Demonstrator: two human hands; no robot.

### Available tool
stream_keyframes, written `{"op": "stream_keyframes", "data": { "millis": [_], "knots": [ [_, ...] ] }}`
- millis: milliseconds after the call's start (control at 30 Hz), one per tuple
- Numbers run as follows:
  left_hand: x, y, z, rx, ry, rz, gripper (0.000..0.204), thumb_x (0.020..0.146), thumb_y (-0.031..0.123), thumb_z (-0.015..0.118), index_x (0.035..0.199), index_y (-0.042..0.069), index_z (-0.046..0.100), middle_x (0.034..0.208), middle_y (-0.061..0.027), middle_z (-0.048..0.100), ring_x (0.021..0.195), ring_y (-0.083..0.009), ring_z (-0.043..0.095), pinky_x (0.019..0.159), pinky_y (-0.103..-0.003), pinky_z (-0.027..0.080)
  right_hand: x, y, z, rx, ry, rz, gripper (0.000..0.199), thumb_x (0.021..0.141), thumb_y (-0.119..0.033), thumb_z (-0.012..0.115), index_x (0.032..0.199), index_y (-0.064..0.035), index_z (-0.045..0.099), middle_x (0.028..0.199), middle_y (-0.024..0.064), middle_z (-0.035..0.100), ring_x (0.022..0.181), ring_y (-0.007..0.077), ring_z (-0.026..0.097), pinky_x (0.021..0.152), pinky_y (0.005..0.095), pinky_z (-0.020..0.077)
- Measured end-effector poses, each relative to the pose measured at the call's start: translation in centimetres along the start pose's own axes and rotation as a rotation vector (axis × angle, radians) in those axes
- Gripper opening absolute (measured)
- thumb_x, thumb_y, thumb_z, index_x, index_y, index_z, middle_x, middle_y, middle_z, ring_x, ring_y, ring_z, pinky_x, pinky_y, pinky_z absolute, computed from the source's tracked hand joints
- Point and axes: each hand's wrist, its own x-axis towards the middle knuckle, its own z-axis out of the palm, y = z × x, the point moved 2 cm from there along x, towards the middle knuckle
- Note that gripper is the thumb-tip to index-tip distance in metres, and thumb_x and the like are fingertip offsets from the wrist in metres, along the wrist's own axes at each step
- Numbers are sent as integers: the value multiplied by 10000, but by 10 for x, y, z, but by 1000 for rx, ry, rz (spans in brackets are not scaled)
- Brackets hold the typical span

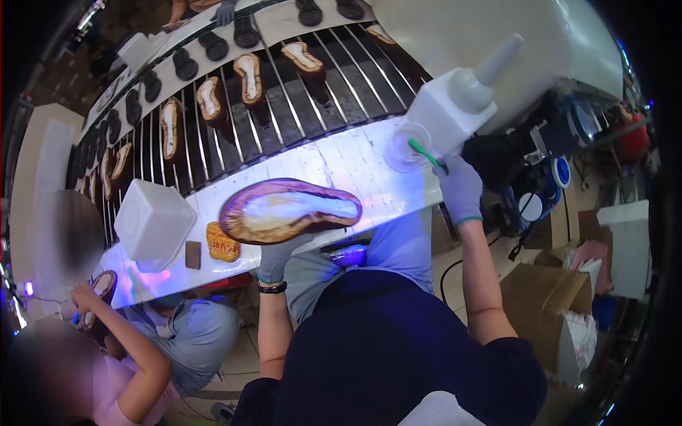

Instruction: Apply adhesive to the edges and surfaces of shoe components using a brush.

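Note:
A brown shoe upper (pixel 290 207), its pale underside turned up, rests in my gloved left hand (pixel 277 260). That hand grips it from below at the bench's near edge, and most of its fingers are hidden under the shoe. At the right end of the bench, my gloved right hand (pixel 460 190) is closed on a green-handled brush (pixel 420 149). The brush's lower end dips into a small see-through cup (pixel 410 166). Just behind the cup stands a white squeeze bottle (pixel 442 106) with a long nozzle.
Beyond the white bench (pixel 312 160) runs a conveyor of metal rods (pixel 284 113) carrying several shoe uppers. Black soles (pixel 213 46) line a belt farther back. A white container (pixel 154 221) and a yellow block (pixel 223 241) sit left. A co-worker (pixel 135 362) holds another shoe; cardboard boxes (pixel 543 302) stand right.

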Motion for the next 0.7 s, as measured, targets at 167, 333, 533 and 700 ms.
{"op": "stream_keyframes", "data": {
  "millis": [167, 333, 533, 700],
  "knots": [
    [-6, 25, 13, 84, 688, 157, 473, 758, 82, 690, 1192, -9, 528, 1131, -75, 563, 1047, -217, 540, 955, -365, 434, -2, -3, 9, -104, -42, -52, 179, 819, -241, 645, 916, -91, 658, 855, 144, 636, 815, 340, 629, 700, 449, 484],
    [-4, 7, 12, -744, 604, 207, 788, 888, 607, 509, 1421, 52, 340, 1416, -90, 409, 1308, -234, 365, 1137, -382, 237, 4, 11, 29, -191, -28, -145, 178, 811, -221, 647, 921, -83, 664, 852, 158, 647, 801, 363, 625, 689, 457, 480],
    [-12, -42, -15, -222, 682, 192, 475, 959, 145, 511, 1383, 9, 344, 1294, -135, 535, 1207, -235, 495, 1098, -352, 306, 2, 39, 31, 544, -172, 66, 185, 862, -206, 636, 923, -40, 691, 760, 86, 675, 570, 161, 582, 528, 321, 464],
    [-1, -41, -21, -660, 582, 336, 567, 1003, 458, 354, 1412, 66, 355, 1387, -102, 440, 1269, -244, 424, 1107, -362, 294, -3, 38, 42, 1413, -532, 474, 284, 948, -240, 565, 1062, 3, 658, 778, 44, 664, 476, 12, 438, 393, 159, 263]
  ]
}}
